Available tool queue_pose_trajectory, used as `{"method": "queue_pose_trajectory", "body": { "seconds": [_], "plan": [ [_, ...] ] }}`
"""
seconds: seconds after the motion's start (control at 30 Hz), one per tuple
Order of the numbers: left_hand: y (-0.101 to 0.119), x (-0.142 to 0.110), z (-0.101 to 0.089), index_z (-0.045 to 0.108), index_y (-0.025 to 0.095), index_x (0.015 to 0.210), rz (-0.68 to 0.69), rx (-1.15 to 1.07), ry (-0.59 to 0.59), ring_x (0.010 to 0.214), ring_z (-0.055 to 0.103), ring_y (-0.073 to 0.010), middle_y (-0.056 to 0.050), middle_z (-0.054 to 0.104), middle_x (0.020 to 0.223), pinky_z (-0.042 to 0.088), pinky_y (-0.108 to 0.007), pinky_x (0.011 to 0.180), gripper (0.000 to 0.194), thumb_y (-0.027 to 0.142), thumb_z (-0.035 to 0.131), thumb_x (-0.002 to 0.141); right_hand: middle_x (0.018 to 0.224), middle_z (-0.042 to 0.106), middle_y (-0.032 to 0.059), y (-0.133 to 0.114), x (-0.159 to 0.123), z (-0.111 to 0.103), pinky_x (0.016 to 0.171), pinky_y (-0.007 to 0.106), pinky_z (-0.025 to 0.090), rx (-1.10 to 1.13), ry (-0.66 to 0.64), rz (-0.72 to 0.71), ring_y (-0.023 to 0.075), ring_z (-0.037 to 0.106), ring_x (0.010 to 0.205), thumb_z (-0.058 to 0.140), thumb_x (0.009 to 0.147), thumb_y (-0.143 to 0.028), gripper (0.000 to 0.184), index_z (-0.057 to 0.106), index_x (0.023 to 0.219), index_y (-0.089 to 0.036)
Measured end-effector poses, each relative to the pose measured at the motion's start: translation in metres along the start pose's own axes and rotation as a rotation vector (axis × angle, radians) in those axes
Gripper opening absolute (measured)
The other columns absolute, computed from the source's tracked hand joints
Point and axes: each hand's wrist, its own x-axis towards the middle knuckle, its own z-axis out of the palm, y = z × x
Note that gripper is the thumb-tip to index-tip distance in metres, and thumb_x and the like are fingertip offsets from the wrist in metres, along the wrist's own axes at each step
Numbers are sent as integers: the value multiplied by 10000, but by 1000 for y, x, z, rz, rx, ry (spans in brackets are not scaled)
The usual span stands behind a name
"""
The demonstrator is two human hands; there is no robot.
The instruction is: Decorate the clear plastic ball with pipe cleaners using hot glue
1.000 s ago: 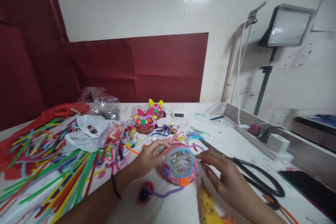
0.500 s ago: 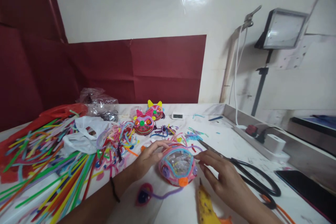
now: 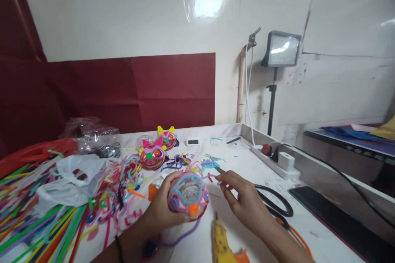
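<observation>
My left hand (image 3: pixel 162 209) is wrapped round a round pink craft piece (image 3: pixel 189 195). This piece has a clear window edged in light blue, an orange dot and purple eyes, and is tilted up off the table. A purple pipe cleaner (image 3: pixel 209 178) reaches from its upper right side to my right hand (image 3: pixel 239 193), whose thumb and index finger close on its end. Another purple pipe cleaner (image 3: pixel 182 238) hangs below, leading to a dark blue and pink piece (image 3: pixel 151 248) partly behind my left wrist. Black-handled scissors (image 3: pixel 277 197) lie partly under my right hand.
A yellow glue gun (image 3: pixel 221 240) lies in front. Pipe cleaners (image 3: pixel 58 234), plastic bags (image 3: pixel 70 176) and scraps cover the left side. Two decorated round faces (image 3: pixel 152 155) and a small digital display (image 3: pixel 193 142) stand behind. A phone (image 3: pixel 333 218) and power strip (image 3: pixel 277 162) are right.
My left hand has gone from resting at the craft piece's edge to gripping round it, lifting and tilting it. My right hand stays at the purple pipe cleaner. The camera view has turned right.
</observation>
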Motion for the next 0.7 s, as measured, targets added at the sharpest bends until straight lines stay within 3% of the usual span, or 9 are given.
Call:
{"method": "queue_pose_trajectory", "body": {
  "seconds": [0.1,0.23,0.43,0.7],
  "plan": [
    [-1,4,1,423,248,1287,-14,-10,15,1294,464,-398,-136,499,1372,392,-473,1060,890,335,894,538,917,701,71,2,3,-3,693,333,546,1,31,22,198,671,765,438,907,-179,256,681,983,-206],
    [0,10,-4,417,231,1261,-17,-80,24,1223,535,-386,-147,549,1307,426,-470,1024,882,465,884,551,903,707,77,5,5,-5,696,342,546,-4,64,47,209,675,769,438,897,-192,261,688,972,-191],
    [8,11,-15,363,255,1332,-136,-171,-52,1334,437,-400,-162,497,1394,390,-484,1068,1004,624,860,542,893,720,68,11,8,-11,662,318,541,-7,133,112,206,684,781,448,863,-182,245,683,929,-198],
    [11,13,-23,362,228,1388,-192,-101,-148,1343,427,-384,-148,451,1460,341,-468,1115,939,654,774,661,834,722,57,22,12,-22,635,313,529,-13,229,216,180,649,649,460,835,-226,252,692,928,-194]
  ]
}}
